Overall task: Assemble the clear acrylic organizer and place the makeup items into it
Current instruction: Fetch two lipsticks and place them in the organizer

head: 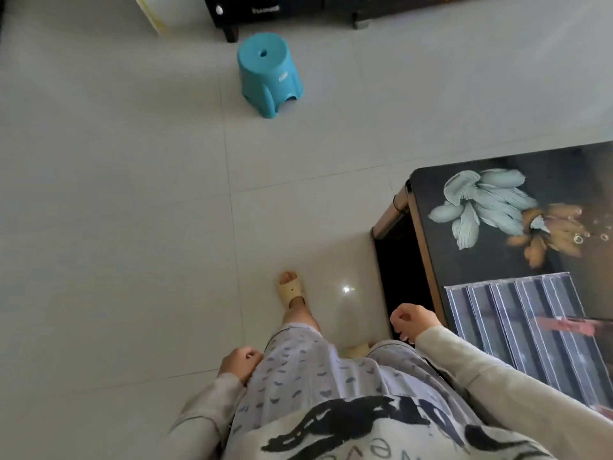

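Two hands: left hand (240, 361) and right hand (413, 322), both loosely curled, holding nothing, hanging at the hips.
One organizer: clear acrylic organizer (530, 330), flat on the table (497, 260) at 4 o'clock, near right hand, untouched.
One stool: blue stool (268, 73) at 12 o'clock.

Edge crops acrylic organizer (517, 330), blurred reddish item (569, 325), perhaps makeup

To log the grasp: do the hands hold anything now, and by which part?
Nothing. The left hand and right hand hang loosely curled, both empty.
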The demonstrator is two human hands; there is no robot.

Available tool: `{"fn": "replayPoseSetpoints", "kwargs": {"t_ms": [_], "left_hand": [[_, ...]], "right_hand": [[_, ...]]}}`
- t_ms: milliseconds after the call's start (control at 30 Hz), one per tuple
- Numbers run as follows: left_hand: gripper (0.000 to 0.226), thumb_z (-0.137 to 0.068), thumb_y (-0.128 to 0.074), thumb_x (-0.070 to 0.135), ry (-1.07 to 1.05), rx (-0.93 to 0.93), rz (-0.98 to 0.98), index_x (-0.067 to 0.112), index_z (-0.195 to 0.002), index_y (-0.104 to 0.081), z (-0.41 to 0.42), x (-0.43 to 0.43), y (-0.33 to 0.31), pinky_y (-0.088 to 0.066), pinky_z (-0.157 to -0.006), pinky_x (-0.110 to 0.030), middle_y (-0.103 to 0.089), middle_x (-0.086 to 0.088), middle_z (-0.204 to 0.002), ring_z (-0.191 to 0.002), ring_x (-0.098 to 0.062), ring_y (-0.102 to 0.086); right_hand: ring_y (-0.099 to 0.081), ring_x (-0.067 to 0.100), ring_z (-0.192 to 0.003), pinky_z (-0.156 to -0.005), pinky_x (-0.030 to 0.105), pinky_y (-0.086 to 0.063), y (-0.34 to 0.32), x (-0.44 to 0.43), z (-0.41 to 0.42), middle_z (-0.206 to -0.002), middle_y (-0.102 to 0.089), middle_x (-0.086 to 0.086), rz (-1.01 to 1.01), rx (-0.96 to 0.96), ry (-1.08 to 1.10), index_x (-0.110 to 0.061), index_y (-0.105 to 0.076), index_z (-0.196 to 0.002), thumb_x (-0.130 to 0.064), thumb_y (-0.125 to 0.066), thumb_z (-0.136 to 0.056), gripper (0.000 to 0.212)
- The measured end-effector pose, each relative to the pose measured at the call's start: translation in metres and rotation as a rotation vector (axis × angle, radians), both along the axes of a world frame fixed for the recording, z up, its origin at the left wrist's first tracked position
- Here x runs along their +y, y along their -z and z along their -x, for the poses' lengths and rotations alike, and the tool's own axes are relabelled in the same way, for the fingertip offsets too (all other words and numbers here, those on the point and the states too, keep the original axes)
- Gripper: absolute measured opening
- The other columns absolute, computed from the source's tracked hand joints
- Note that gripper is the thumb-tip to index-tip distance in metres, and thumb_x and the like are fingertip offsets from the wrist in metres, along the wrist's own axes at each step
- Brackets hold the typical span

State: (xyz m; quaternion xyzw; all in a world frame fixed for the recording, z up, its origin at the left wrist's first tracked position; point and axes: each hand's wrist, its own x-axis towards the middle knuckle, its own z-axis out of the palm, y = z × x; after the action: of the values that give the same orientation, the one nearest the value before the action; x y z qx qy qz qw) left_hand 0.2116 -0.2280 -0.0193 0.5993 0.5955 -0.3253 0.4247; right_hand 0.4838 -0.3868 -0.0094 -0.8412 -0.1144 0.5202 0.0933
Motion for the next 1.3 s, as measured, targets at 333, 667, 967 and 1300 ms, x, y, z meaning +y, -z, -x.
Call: {"fn": "replayPoseSetpoints", "kwargs": {"t_ms": [333, 667, 967, 1300], "left_hand": [[0.030, -0.088, -0.050, 0.019, 0.028, -0.088, -0.071, 0.025, -0.059, -0.050, -0.057, 0.187, -0.022, -0.037, -0.048, -0.017, -0.054, 0.006, -0.060, -0.050, -0.009, -0.048], [0.031, -0.087, -0.052, 0.012, -0.010, -0.250, -0.093, 0.023, -0.058, -0.051, -0.163, 0.297, -0.026, -0.034, -0.047, -0.020, -0.055, 0.003, -0.059, -0.047, -0.014, -0.047], [0.029, -0.087, -0.052, 0.019, 0.091, -0.074, 0.030, 0.024, -0.058, -0.050, -0.230, 0.322, -0.009, -0.036, -0.045, -0.016, -0.053, 0.006, -0.059, -0.049, -0.009, -0.047], [0.020, -0.091, -0.050, 0.023, 0.339, -0.053, -0.030, 0.013, -0.089, -0.067, -0.360, 0.387, -0.012, -0.038, -0.075, -0.021, -0.068, -0.012, -0.107, -0.095, -0.023, -0.060]], "right_hand": [[-0.055, 0.024, -0.072, -0.066, 0.024, -0.040, 0.017, 0.087, -0.006, -0.076, -0.062, 0.014, 0.115, -0.063, 0.266, -0.001, -0.067, -0.079, -0.004, -0.057, -0.082, 0.011], [-0.053, 0.025, -0.071, -0.054, 0.023, -0.041, 0.011, 0.150, -0.036, -0.079, -0.060, 0.012, 0.143, -0.024, 0.482, 0.000, -0.068, -0.084, 0.004, -0.053, -0.076, 0.018], [-0.059, 0.029, -0.091, -0.076, 0.026, -0.041, 0.026, 0.234, -0.162, -0.093, -0.066, 0.015, 0.077, 0.014, 0.420, -0.003, -0.066, -0.099, -0.008, -0.053, -0.086, 0.020], [-0.050, 0.011, -0.039, -0.031, 0.009, -0.037, 0.008, 0.296, -0.287, -0.051, -0.053, -0.001, -0.059, -0.040, 0.544, -0.013, -0.062, -0.080, -0.007, -0.052, -0.086, 0.013]]}}
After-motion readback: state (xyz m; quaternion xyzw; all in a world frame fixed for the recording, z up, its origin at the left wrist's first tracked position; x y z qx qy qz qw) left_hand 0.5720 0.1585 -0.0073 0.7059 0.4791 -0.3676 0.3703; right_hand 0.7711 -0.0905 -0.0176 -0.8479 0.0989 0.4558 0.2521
